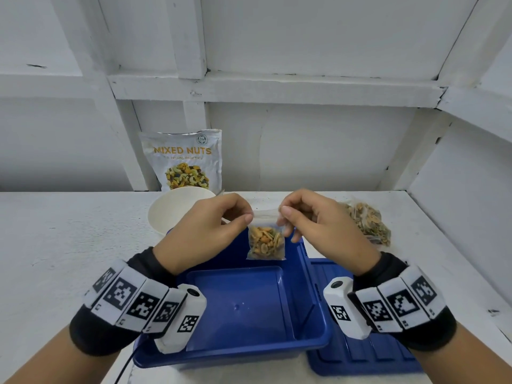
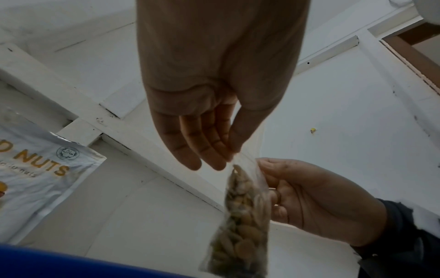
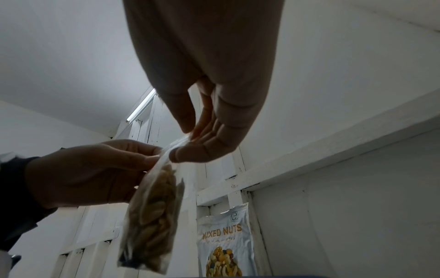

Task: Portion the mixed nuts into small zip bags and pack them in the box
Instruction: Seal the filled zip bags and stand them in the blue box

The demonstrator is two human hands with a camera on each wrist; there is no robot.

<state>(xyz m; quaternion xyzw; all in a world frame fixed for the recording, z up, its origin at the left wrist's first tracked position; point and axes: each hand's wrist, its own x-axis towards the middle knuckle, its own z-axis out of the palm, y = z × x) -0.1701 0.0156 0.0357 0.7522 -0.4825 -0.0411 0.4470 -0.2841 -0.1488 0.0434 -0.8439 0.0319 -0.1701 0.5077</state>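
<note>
small zip bag (image 1: 266,242) of nuts hung upright, long axis vertical, directly above far end of open blue box (image 1: 235,309) on surface; left hand (image 1: 206,231) and right hand (image 1: 318,225) each pinched one top corner, level, equally near; filled bags (image 1: 368,225) lay to right, lid (image 1: 360,342) beside box

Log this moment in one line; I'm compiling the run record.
left hand + right hand: pinch filled zip bag top | above blue box, empty

Clear plastic bag (image 1: 266,242), glossy blue box (image 1: 241,309)
</note>
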